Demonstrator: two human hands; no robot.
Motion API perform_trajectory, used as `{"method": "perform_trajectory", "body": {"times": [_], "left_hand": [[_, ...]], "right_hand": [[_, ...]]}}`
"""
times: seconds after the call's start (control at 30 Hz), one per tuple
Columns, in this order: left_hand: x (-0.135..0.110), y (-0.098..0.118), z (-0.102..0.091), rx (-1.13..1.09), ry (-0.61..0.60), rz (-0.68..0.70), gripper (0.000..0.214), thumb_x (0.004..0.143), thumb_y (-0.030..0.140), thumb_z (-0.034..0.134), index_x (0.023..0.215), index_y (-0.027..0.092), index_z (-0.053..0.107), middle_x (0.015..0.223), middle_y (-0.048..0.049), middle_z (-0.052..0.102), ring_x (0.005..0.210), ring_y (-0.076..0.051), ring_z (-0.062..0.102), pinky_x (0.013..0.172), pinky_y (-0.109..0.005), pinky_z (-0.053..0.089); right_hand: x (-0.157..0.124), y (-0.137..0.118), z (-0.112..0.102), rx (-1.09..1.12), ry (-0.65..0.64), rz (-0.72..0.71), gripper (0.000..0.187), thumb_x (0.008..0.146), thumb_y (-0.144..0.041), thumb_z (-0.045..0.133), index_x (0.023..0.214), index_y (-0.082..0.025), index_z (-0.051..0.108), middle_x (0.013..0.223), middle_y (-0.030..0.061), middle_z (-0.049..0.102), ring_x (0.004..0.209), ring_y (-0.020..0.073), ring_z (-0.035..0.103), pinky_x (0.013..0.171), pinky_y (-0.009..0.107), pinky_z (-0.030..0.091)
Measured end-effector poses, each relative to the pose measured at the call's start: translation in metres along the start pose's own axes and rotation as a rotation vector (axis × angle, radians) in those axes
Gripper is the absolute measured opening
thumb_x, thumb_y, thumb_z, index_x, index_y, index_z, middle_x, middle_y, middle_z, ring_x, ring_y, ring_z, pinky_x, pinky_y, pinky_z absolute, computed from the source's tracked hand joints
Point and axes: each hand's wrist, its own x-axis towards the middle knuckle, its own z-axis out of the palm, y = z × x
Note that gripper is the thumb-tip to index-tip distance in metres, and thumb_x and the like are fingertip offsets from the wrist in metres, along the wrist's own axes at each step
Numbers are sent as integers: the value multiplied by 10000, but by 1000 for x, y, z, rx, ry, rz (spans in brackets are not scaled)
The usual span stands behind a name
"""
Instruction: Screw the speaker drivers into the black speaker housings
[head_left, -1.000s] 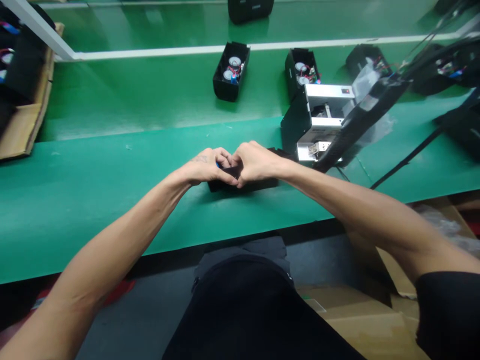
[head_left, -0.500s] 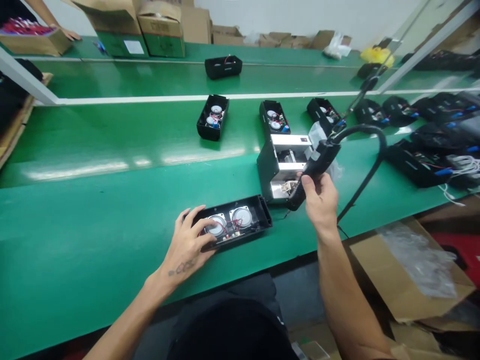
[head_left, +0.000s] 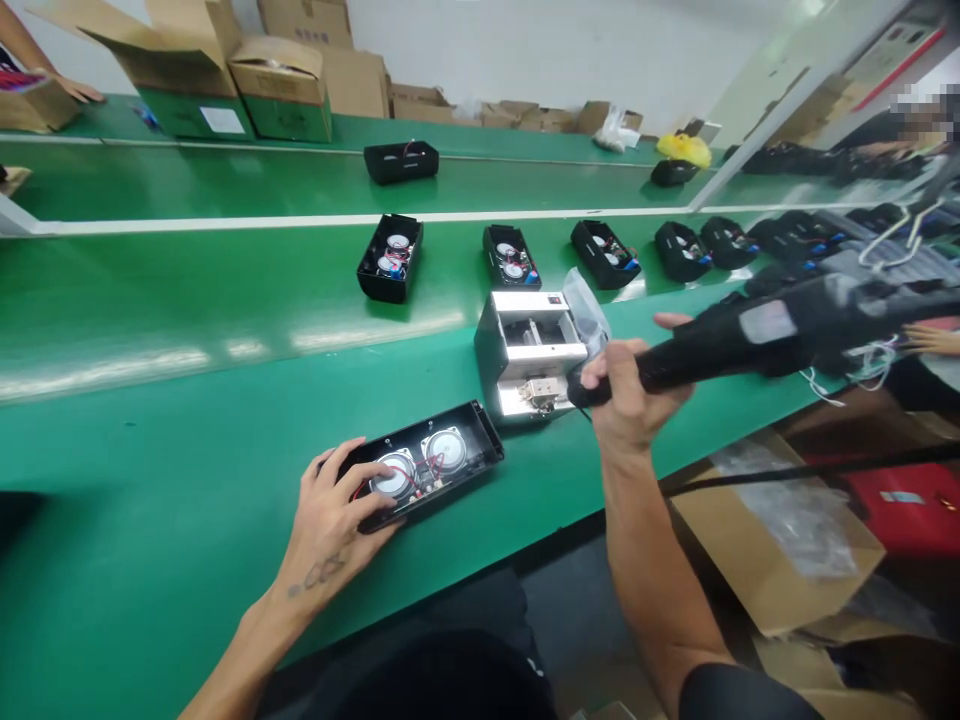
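An open black speaker housing (head_left: 450,455) with two round speaker cones and red wires lies near the front edge of the green bench (head_left: 187,450). My left hand (head_left: 334,515) rests on its left end, fingers spread over the rim and one cone. My right hand (head_left: 626,395) is closed round a black electric screwdriver (head_left: 750,340), held nearly level with its tip pointing left. The tip sits close to a small silver screw feeder box (head_left: 529,365) just behind the housing.
Several more open black housings (head_left: 390,258) stand in a row on the far belt. Cardboard boxes (head_left: 262,85) line the back. Another person's hand (head_left: 79,90) shows at the far left. An open carton with plastic wrap (head_left: 787,530) sits on the floor at my right.
My hands parted from the housing; the right one took hold of the screwdriver and tipped it from upright to nearly level. The left hand stays on the housing. The view lifted.
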Motion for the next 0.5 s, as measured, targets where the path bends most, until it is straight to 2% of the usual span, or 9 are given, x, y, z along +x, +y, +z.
{"method": "perform_trajectory", "body": {"times": [0.13, 0.2, 0.33, 0.4, 0.5], "left_hand": [[1, 0, 1, 2, -18, -4, 30, 870, 280, 776, 872, 286, 746, 1174, -45, 763, 1394, -416, 517, 1084, -674, 425], [1, 0, 1, 1, -25, -4, 30, 868, 270, 774, 863, 278, 745, 1182, -51, 762, 1404, -418, 507, 1093, -676, 418], [1, 3, 1, -7, -21, -28, 49, 854, 259, 780, 842, 276, 735, 1174, -41, 764, 1397, -416, 507, 1094, -678, 413], [2, 5, 0, -13, -14, -45, 72, 841, 266, 799, 825, 274, 728, 1167, -31, 767, 1390, -410, 513, 1101, -673, 409], [4, 9, 0, -30, -15, -65, 115, 797, 263, 844, 815, 275, 731, 1174, -20, 768, 1393, -398, 514, 1117, -662, 401]], "right_hand": [[2, 3, 12, 43, -130, 42, 448, 833, -494, 743, 1094, -295, 438, 602, -115, 489, 451, 133, 507, 546, 345, 489], [-1, 0, 11, 50, -202, 85, 465, 808, -498, 775, 1084, -293, 461, 607, -113, 509, 455, 131, 513, 534, 344, 489], [-21, -23, 8, 137, -397, 202, 590, 803, -426, 821, 1291, -312, 509, 604, -111, 535, 440, 131, 516, 486, 331, 474], [-40, -40, 13, 275, -452, 207, 637, 834, -380, 813, 1376, -343, 481, 611, -113, 549, 426, 123, 514, 455, 314, 463], [-74, -63, 30, 545, -503, 182, 561, 898, -343, 767, 1374, -401, 477, 630, -115, 539, 400, 102, 488, 397, 277, 437]]}}
